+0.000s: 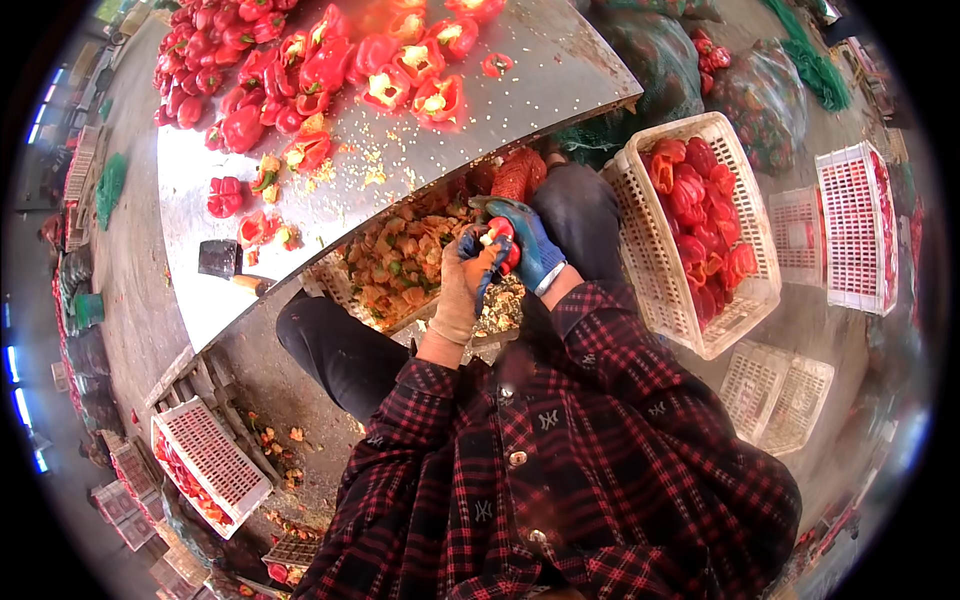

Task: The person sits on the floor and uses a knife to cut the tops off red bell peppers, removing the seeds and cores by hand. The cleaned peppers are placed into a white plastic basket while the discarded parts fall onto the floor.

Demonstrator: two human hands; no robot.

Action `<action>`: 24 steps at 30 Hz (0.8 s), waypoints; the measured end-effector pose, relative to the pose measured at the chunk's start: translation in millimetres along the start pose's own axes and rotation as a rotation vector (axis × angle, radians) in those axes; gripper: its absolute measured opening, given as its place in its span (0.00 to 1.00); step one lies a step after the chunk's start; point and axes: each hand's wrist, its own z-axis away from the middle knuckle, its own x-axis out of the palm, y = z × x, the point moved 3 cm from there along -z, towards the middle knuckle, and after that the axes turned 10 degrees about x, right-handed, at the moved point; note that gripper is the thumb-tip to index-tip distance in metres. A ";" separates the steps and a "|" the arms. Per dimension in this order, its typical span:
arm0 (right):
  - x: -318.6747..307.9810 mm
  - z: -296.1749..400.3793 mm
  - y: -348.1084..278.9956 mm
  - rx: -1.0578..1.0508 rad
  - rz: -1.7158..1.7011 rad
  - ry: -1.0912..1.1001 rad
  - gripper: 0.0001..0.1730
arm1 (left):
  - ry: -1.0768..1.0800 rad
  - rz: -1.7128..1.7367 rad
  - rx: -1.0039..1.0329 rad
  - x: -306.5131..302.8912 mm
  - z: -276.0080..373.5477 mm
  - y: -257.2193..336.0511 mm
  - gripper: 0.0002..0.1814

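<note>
My left hand [466, 281], in a worn tan glove with blue fingers, grips a red bell pepper [508, 259] above my lap. From the other side, my right hand [531, 238], in a blue coated glove, cups the same pepper. Pale flesh or seeds show between the fingers; much of the pepper is hidden by the gloves. Beneath the hands lies a container of discarded pepper cores [405, 259], with a patch of loose seeds [501, 309] nearer to me. Some dark edge shows over the right fingers, too unclear to name.
The metal table [525, 97] carries whole and cut red peppers [322, 64], scattered seeds and a cleaver [219, 259] near its edge. At right stands a white plastic crate [626, 217] with cut peppers. Mesh sacks [656, 64] sit behind it, and another crate [217, 450] is at lower left.
</note>
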 end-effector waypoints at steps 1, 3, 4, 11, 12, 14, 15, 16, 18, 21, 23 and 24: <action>-4.5 -6.3 8.5 -0.099 -0.028 -0.056 0.18 | 0.022 0.102 -0.002 2.6 -0.8 0.9 0.24; -8.7 -9.7 13.1 -0.212 -0.014 -0.101 0.18 | 0.021 -0.037 0.100 3.0 -4.3 3.8 0.25; -6.8 -3.7 7.7 -0.226 0.031 -0.086 0.18 | 0.023 -0.013 0.129 15.5 -1.5 16.7 0.20; -0.4 -11.7 15.4 -0.055 -0.157 -0.024 0.16 | -0.356 -1.347 0.516 -14.5 -13.6 43.8 0.15; 1.3 -10.3 13.8 -0.056 -0.089 -0.002 0.16 | -0.485 -1.595 0.539 -7.5 -12.6 54.6 0.17; 6.6 -9.7 14.3 -0.101 -0.106 0.006 0.16 | -0.663 -1.920 0.516 -16.0 -11.3 54.2 0.20; 4.9 -11.5 14.5 -0.100 -0.167 -0.018 0.16 | -0.705 -2.000 0.486 -21.9 -12.9 54.2 0.22; 1.8 -12.6 14.2 -0.098 -0.228 -0.041 0.16 | -0.748 -2.080 0.454 -27.7 -14.4 54.7 0.24; 3.8 -6.6 4.6 -0.059 -0.248 -0.072 0.17 | -0.470 -2.126 0.375 -34.8 -13.1 73.6 0.25; -1.1 -13.5 10.3 -0.111 -0.076 -0.047 0.19 | -0.268 -1.654 0.636 -33.5 -10.0 68.4 0.30; 2.8 -19.8 22.4 -0.272 -0.190 -0.115 0.22 | -0.348 -1.214 0.801 -13.9 1.2 43.1 0.31; 3.6 -17.9 22.8 -0.071 -0.409 -0.168 0.23 | -0.332 -1.409 0.605 6.0 2.4 36.6 0.31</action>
